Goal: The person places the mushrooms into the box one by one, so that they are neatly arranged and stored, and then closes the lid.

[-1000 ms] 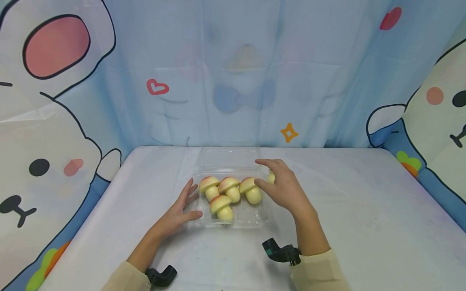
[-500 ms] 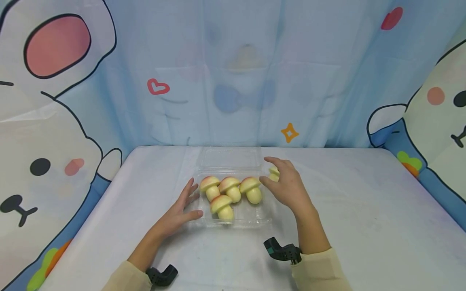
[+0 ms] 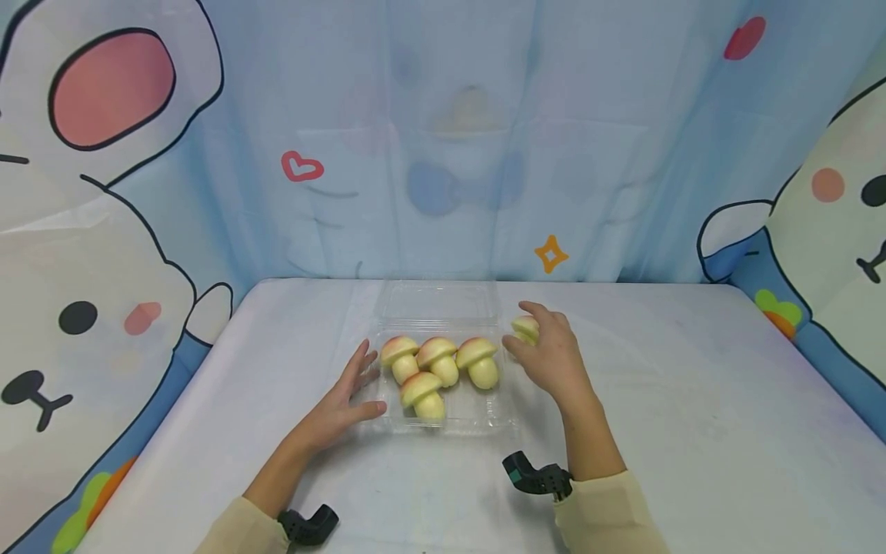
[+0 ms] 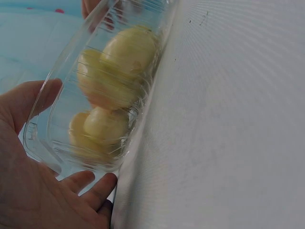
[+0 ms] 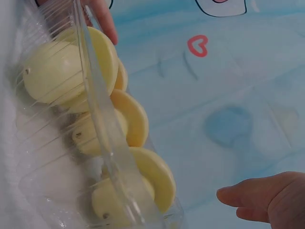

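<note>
A clear plastic clamshell box (image 3: 471, 412) stands with its lid (image 3: 438, 302) tipped back. Several toy mushrooms (image 3: 482, 363), pale yellow with reddish tinges on their caps, lie inside. Along the box's left side is my left hand (image 3: 339, 404), its fingers spread and thumb at the front left corner. The left wrist view shows this hand (image 4: 35, 186) close around the box's end. Beyond the box's right side, my right hand (image 3: 554, 354) reaches around another mushroom (image 3: 525, 328), with thumb and fingers apart. That mushroom is partly hidden; the right wrist view shows only the thumb (image 5: 257, 195).
A white cloth covers the table (image 3: 692, 400). Behind it hangs a light blue curtain (image 3: 443, 215) with cartoon animals. Black wrist-worn devices (image 3: 308, 525) sit at both cuffs.
My right hand has moved a little to the right, and more of the mushroom beside it shows. The left hand, the box and the mushrooms inside have stayed put.
</note>
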Motion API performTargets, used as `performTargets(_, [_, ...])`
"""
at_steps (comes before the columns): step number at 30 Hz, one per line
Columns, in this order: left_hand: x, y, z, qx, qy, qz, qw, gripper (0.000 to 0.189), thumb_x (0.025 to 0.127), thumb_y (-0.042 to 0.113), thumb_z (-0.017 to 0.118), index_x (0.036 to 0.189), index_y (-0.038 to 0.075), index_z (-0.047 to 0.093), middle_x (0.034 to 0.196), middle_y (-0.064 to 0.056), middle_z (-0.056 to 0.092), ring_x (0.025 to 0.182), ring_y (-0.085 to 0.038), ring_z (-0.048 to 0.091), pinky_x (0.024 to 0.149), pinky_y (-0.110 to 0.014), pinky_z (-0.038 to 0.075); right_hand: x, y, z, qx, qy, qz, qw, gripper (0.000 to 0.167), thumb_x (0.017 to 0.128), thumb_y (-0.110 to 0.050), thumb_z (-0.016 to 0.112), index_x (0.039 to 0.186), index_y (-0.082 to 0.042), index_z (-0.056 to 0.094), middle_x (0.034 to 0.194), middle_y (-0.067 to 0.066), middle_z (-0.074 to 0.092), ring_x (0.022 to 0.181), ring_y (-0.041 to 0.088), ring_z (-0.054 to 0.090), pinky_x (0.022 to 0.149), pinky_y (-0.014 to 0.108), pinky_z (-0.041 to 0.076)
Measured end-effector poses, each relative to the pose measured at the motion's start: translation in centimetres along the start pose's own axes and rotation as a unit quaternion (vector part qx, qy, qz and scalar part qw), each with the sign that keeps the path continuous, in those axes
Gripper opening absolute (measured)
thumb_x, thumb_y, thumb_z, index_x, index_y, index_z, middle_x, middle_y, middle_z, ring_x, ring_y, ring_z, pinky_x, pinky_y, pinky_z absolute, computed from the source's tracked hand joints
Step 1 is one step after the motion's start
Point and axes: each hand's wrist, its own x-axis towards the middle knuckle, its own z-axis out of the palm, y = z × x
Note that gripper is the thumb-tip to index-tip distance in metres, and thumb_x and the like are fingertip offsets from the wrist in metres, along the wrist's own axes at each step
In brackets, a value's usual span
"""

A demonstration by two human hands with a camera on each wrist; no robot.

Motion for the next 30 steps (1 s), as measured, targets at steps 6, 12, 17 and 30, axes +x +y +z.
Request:
performTargets(6, [0.0,0.1,0.0,-0.001,-0.001,0.004,1.0,0.106,0.095,0.022,0.068,0.166,0.013,-0.011,0.172,-0.024,0.008,0.157,-0.05,0.016,0.12,-0.071,0.022,0.3,0.6,0.4,0.006,0.008,0.017,0.9998,0.066,0.098,-0.023,0.063,0.156,-0.003,0.04,0.15,0.032,0.041,0.136,0.049,0.046,0.112,0.063,0.038])
performTargets(12, [0.0,0.1,0.0,0.0,-0.001,0.002,1.0,0.106,0.095,0.022,0.067,0.166,0.014,-0.011,0.173,-0.023,0.007,0.157,-0.049,0.016,0.12,-0.071,0.02,0.5,1.2,0.8,0.012,0.025,0.033,0.9991,0.065,0.097,-0.022,0.062,0.156,-0.003,0.04,0.148,0.032,0.042,0.129,0.046,0.048,0.108,0.061,0.04])
performTargets(17, [-0.1,0.1,0.0,0.0,0.0,-0.001,1.0,0.106,0.095,0.022,0.067,0.166,0.013,-0.011,0.173,-0.023,0.008,0.157,-0.049,0.015,0.12,-0.071,0.02,0.6,1.8,1.0,0.011,0.035,0.045,0.9983,0.065,0.096,-0.021,0.061,0.154,-0.001,0.041,0.145,0.033,0.043,0.122,0.045,0.05,0.103,0.059,0.042])
performTargets(30, [0.0,0.0,0.1,-0.001,0.003,-0.01,0.9999,0.104,0.096,0.02,0.066,0.166,0.015,-0.01,0.173,-0.021,0.008,0.158,-0.047,0.016,0.121,-0.07,0.021,1.5,4.2,2.7,0.024,0.069,0.062,0.9954,0.06,0.096,-0.021,0.059,0.152,-0.004,0.045,0.148,0.032,0.04,0.133,0.048,0.045,0.107,0.062,0.039])
